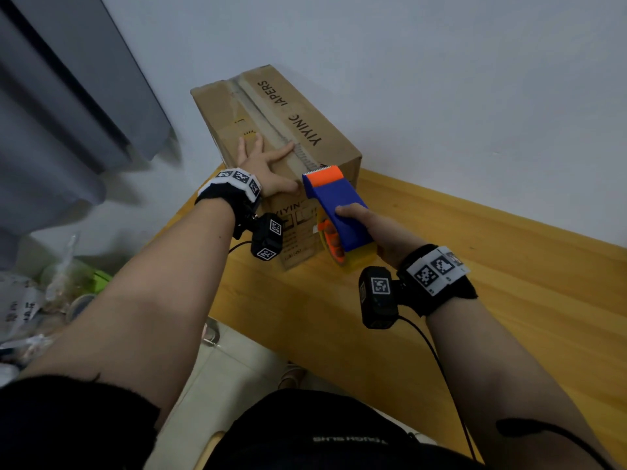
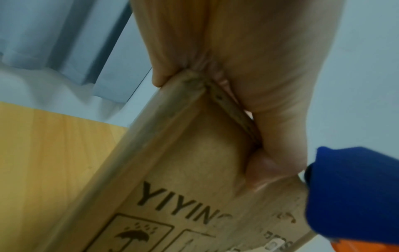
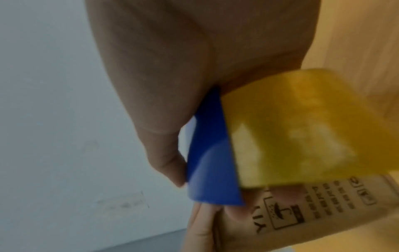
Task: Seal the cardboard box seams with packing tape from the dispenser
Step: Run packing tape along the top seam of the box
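Taking the head view first: cardboard box (image 1: 271, 130) on a wooden tabletop (image 1: 475, 283), directly ahead of both hands. Left hand (image 1: 264, 164) flat on the box top, fingers spread and straight, thumb at the near edge. Right hand (image 1: 373, 228) wrapped round the blue tape dispenser (image 1: 336, 205), whose orange, toothed front sits at the near top edge of the box, just right of the left thumb. Top centre seam (image 1: 268, 120): a glossy strip appears to run along it from the far end toward the dispenser. Judged: this seam nearly finished, strip likely uncut; whether the edge seams are taped cannot be told.

Left wrist view: palm and thumb pressing the box's top edge (image 2: 226, 102); printed end face below the hand; dispenser at the thumb's right. A shiny band down the end face may be tape; unsure.

Right wrist view: fingers closed round the blue handle; yellow tape roll (image 3: 302, 127) beside the palm; box's printed end face just beyond, blurred.
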